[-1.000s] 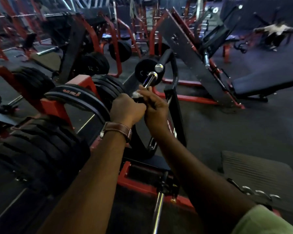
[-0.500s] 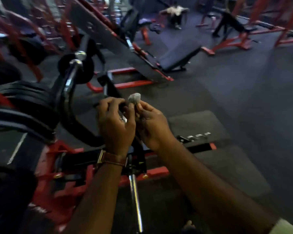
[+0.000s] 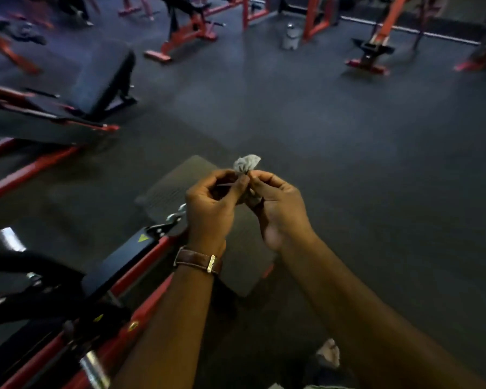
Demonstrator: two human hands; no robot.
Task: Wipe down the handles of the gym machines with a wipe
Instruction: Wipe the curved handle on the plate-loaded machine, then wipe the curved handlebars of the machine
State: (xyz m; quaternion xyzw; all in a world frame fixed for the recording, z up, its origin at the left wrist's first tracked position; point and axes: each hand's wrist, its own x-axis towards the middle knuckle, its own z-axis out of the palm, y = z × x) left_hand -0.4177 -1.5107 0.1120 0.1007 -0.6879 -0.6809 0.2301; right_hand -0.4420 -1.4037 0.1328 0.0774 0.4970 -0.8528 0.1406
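A crumpled grey-white wipe (image 3: 246, 163) sticks up between my two hands, held in front of me above the dark floor. My left hand (image 3: 212, 204), with a brown watch strap on its wrist, pinches the wipe with curled fingers. My right hand (image 3: 278, 204) pinches it from the other side, part of the wipe tucked under its fingers. No machine handle is under my hands; the red and black machine frame (image 3: 129, 273) I stand beside lies low at the left.
A textured footplate (image 3: 180, 186) sits under my hands. A black padded bench (image 3: 96, 77) stands at upper left. Red racks and benches (image 3: 188, 32) line the far side. A grey container (image 3: 291, 36) stands on the floor. Open dark rubber flooring (image 3: 348, 136) spreads to the right.
My hands left the chrome bar with the wipe and came together in front of me. My view swung right, away from the weight plates toward the open floor.
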